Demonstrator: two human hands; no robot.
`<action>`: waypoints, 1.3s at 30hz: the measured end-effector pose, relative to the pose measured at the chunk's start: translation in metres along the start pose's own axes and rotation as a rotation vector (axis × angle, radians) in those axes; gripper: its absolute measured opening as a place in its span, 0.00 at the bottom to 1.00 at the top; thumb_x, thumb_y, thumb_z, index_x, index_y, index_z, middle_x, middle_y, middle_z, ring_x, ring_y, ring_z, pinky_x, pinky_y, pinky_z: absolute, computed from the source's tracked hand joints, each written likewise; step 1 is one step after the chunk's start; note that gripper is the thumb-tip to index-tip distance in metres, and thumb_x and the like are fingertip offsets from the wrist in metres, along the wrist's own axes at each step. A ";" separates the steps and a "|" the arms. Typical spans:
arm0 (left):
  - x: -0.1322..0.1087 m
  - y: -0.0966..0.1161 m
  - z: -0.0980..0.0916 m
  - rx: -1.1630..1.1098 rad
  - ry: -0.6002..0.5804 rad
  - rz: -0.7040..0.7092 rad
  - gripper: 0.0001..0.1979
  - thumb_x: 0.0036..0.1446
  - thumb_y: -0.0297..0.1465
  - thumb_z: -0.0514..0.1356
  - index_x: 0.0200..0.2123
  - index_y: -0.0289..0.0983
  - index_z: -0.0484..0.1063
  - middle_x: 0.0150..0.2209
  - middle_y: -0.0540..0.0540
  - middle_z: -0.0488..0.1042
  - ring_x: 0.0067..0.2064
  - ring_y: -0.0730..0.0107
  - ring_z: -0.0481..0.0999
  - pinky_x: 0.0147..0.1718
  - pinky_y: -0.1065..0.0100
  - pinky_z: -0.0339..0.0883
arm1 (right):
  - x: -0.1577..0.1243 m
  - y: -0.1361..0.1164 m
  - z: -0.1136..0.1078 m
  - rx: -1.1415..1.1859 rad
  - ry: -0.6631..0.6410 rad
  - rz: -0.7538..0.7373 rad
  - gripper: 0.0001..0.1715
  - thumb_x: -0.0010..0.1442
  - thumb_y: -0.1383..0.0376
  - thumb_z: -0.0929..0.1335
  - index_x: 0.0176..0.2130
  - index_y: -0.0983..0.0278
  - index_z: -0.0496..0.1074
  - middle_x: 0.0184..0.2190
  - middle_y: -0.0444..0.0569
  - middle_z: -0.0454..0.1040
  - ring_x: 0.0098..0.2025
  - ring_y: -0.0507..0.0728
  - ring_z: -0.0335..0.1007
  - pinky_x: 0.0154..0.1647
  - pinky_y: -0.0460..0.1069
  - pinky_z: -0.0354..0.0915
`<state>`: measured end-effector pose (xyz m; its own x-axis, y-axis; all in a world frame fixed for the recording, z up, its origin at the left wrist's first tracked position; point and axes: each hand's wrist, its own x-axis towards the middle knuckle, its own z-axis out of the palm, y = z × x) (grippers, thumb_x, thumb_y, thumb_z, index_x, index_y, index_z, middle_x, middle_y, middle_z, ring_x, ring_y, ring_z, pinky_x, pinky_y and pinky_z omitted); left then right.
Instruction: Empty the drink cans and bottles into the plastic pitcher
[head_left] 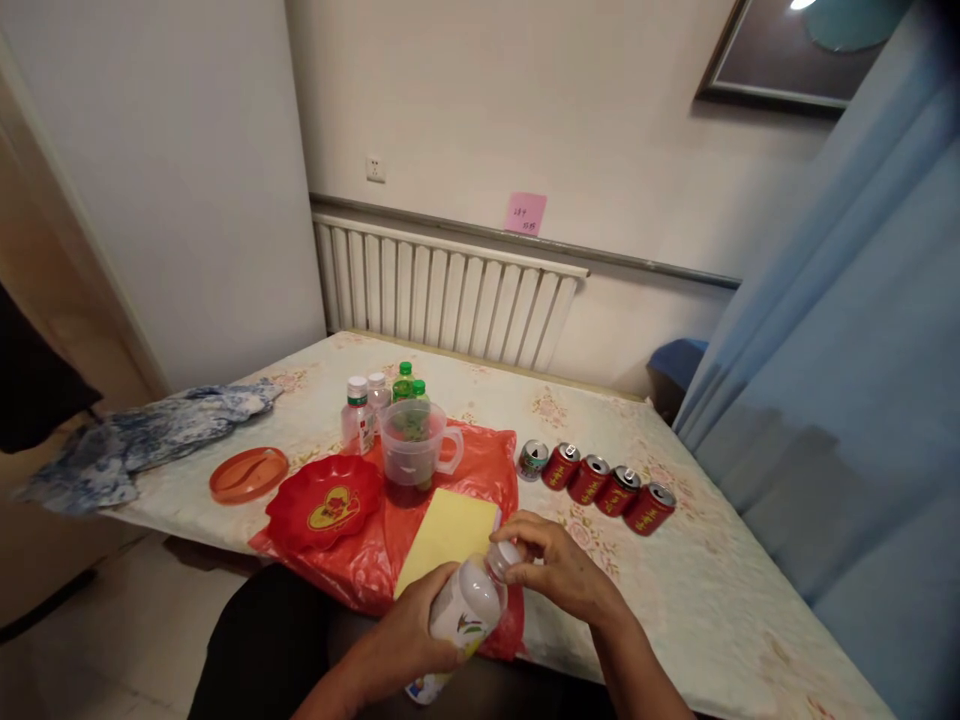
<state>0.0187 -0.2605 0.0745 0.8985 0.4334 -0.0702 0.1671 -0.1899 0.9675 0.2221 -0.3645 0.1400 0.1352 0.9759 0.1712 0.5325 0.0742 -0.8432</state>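
My left hand [409, 625] is wrapped round the body of a clear plastic bottle [466, 605] with a printed label, held tilted above my lap at the table's near edge. My right hand [556, 562] pinches the bottle's cap end [504, 553] with its fingers closed. Just beyond my hands a yellow cloth [450, 530] lies on a red plastic bag [491, 465]. On the bag stand a clear measuring jug [412, 450] with dark liquid at its bottom and a red plate [324, 502].
Several small bottles [375, 400] stand behind the jug. A row of drink cans [600, 482] lies to the right on the floral tablecloth [712, 590]. An orange lid [248, 474] and a blue patterned cloth [142, 440] lie at left. A radiator [442, 290] and a blue curtain [847, 400] border the table.
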 end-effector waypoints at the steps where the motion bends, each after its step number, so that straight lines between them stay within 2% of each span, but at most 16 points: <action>1: 0.000 0.000 0.001 0.002 0.004 -0.002 0.35 0.37 0.25 0.62 0.54 0.41 0.65 0.48 0.51 0.74 0.46 0.61 0.71 0.44 0.66 0.66 | -0.001 0.000 0.002 -0.017 0.020 0.019 0.13 0.52 0.62 0.73 0.40 0.59 0.79 0.34 0.45 0.71 0.32 0.53 0.64 0.32 0.46 0.60; 5: 0.003 -0.001 0.003 -0.004 0.008 0.001 0.35 0.37 0.24 0.62 0.53 0.41 0.65 0.47 0.50 0.74 0.46 0.60 0.71 0.45 0.65 0.65 | -0.003 0.004 0.007 -0.057 0.109 0.074 0.10 0.51 0.63 0.73 0.37 0.60 0.78 0.28 0.42 0.69 0.29 0.52 0.61 0.30 0.46 0.58; 7: 0.004 -0.002 0.003 -0.018 0.006 0.006 0.35 0.37 0.24 0.62 0.54 0.41 0.65 0.48 0.50 0.74 0.47 0.59 0.70 0.47 0.64 0.65 | -0.004 0.011 0.006 0.007 0.141 0.090 0.14 0.51 0.61 0.73 0.40 0.60 0.78 0.27 0.41 0.70 0.29 0.52 0.62 0.31 0.47 0.59; 9: 0.006 -0.004 0.002 -0.053 -0.001 0.010 0.37 0.37 0.25 0.61 0.55 0.42 0.64 0.50 0.50 0.73 0.50 0.58 0.70 0.51 0.62 0.63 | -0.006 0.020 0.005 0.141 0.171 0.109 0.25 0.48 0.59 0.75 0.47 0.60 0.76 0.33 0.44 0.74 0.32 0.54 0.66 0.34 0.48 0.63; 11: 0.008 -0.005 0.001 -0.106 -0.009 0.017 0.38 0.37 0.25 0.62 0.57 0.42 0.64 0.52 0.50 0.72 0.52 0.56 0.69 0.54 0.61 0.62 | -0.009 0.031 0.007 0.303 0.201 0.125 0.35 0.45 0.59 0.76 0.53 0.61 0.72 0.42 0.49 0.76 0.39 0.57 0.70 0.39 0.50 0.67; 13: 0.010 -0.005 0.000 -0.178 -0.020 0.029 0.39 0.37 0.26 0.62 0.57 0.42 0.63 0.54 0.48 0.71 0.54 0.55 0.68 0.55 0.60 0.61 | -0.013 0.040 0.014 0.460 0.181 0.155 0.41 0.42 0.59 0.78 0.56 0.61 0.69 0.49 0.52 0.75 0.41 0.59 0.72 0.40 0.52 0.69; 15: 0.014 -0.005 0.000 -0.256 -0.038 0.046 0.39 0.37 0.27 0.64 0.58 0.41 0.63 0.55 0.47 0.71 0.55 0.55 0.68 0.55 0.60 0.61 | -0.018 0.045 0.027 0.586 0.108 0.188 0.44 0.42 0.60 0.78 0.58 0.60 0.67 0.49 0.52 0.75 0.40 0.59 0.73 0.40 0.52 0.70; 18: 0.020 -0.005 0.001 -0.322 -0.054 0.073 0.40 0.36 0.29 0.65 0.58 0.39 0.62 0.55 0.45 0.71 0.55 0.53 0.69 0.54 0.59 0.62 | -0.024 0.045 0.049 0.745 0.018 0.189 0.41 0.44 0.62 0.77 0.57 0.59 0.67 0.49 0.50 0.76 0.43 0.61 0.75 0.44 0.54 0.70; 23: 0.029 -0.006 0.006 -0.257 -0.047 0.081 0.41 0.38 0.28 0.64 0.59 0.39 0.61 0.54 0.46 0.72 0.53 0.55 0.70 0.53 0.59 0.63 | -0.028 0.048 0.071 0.790 0.093 0.186 0.37 0.45 0.64 0.76 0.54 0.61 0.69 0.48 0.50 0.77 0.48 0.64 0.74 0.51 0.58 0.68; 28: 0.040 -0.009 0.012 -0.215 -0.081 0.061 0.42 0.38 0.27 0.65 0.60 0.39 0.61 0.54 0.46 0.72 0.52 0.56 0.71 0.54 0.58 0.63 | -0.028 0.059 0.071 0.675 0.257 0.210 0.34 0.43 0.67 0.75 0.51 0.61 0.70 0.46 0.50 0.79 0.49 0.65 0.74 0.52 0.59 0.69; 34: 0.061 -0.019 0.020 -0.266 -0.178 0.091 0.42 0.42 0.34 0.67 0.62 0.39 0.59 0.56 0.42 0.71 0.53 0.54 0.71 0.53 0.56 0.64 | -0.030 0.069 0.055 0.604 0.409 0.247 0.31 0.42 0.63 0.75 0.47 0.63 0.72 0.45 0.51 0.79 0.47 0.64 0.75 0.50 0.58 0.69; 36: 0.069 -0.027 0.021 -0.181 -0.137 0.066 0.40 0.43 0.35 0.67 0.61 0.38 0.60 0.56 0.41 0.71 0.53 0.55 0.72 0.53 0.57 0.64 | -0.032 0.075 0.048 0.595 0.456 0.262 0.31 0.41 0.62 0.76 0.47 0.63 0.72 0.43 0.52 0.80 0.45 0.64 0.76 0.48 0.57 0.70; 39: 0.083 -0.046 0.016 0.102 0.099 0.055 0.29 0.49 0.37 0.62 0.55 0.36 0.67 0.49 0.40 0.76 0.50 0.58 0.74 0.50 0.60 0.67 | -0.037 0.083 0.036 0.557 0.552 0.298 0.29 0.40 0.63 0.76 0.44 0.64 0.73 0.40 0.52 0.80 0.42 0.63 0.77 0.45 0.56 0.71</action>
<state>0.0925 -0.2300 0.0206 0.8639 0.5035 0.0115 0.1638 -0.3024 0.9390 0.2307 -0.3872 0.0454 0.6718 0.7407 0.0039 -0.0616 0.0611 -0.9962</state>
